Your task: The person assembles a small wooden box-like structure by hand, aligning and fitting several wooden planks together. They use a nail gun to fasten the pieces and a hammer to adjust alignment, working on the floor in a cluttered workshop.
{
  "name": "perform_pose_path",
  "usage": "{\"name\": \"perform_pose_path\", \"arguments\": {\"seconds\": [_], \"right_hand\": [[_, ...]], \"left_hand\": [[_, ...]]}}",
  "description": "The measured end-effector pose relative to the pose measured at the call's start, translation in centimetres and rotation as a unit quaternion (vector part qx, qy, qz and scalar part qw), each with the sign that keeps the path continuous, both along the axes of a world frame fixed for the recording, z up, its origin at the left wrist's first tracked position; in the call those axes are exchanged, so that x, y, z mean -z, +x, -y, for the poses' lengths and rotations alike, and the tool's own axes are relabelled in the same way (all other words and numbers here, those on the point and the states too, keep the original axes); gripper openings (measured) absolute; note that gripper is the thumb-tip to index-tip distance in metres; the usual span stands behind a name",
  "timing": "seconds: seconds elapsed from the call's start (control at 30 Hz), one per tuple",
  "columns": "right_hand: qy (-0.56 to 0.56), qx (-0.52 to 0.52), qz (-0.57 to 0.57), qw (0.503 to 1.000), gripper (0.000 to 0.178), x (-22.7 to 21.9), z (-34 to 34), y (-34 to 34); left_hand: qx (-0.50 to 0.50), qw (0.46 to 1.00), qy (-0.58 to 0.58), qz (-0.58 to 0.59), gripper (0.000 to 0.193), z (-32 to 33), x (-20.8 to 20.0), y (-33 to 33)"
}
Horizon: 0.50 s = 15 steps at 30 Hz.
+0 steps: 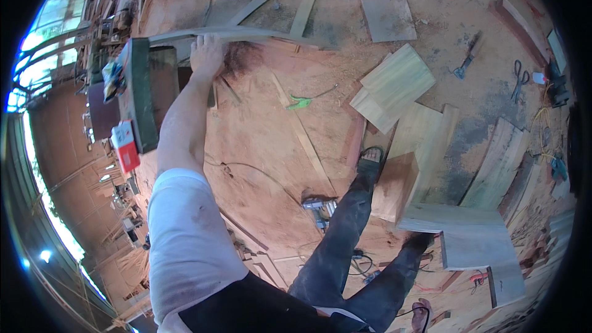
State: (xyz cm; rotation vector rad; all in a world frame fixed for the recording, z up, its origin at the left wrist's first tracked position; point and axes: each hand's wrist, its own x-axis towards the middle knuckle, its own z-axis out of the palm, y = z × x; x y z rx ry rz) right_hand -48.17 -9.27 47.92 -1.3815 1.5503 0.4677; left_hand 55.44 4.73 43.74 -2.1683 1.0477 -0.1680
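- Head view: a long curved grey wooden strip (246,32) is being gripped by the left hand (206,54), beside a green machine table (143,92).
- The right hand is not being shown; pale cut boards (398,80) are lying on the sawdust floor (271,123).

the left arm stretches straight out from a white sleeve, its left hand (206,55) laid palm down, fingers curled over. the right hand is out of sight.
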Motion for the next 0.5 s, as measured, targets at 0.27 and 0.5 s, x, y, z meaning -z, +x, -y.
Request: {"name": "perform_pose_path", "arguments": {"seconds": [0.27, 0.5], "right_hand": [[0.027, 0.017, -0.053, 0.998, 0.031, 2.0, -1.0, 0.0], [0.054, -0.054, -0.052, 0.996, 0.035, 2.0, 0.3, 9.4]], "left_hand": [[-0.068, 0.979, 0.14, -0.133, 0.025, 4.0, 5.7, 6.7], [0.021, 0.978, 0.156, -0.139, 0.019, 9.7, 2.8, 5.5]]}}
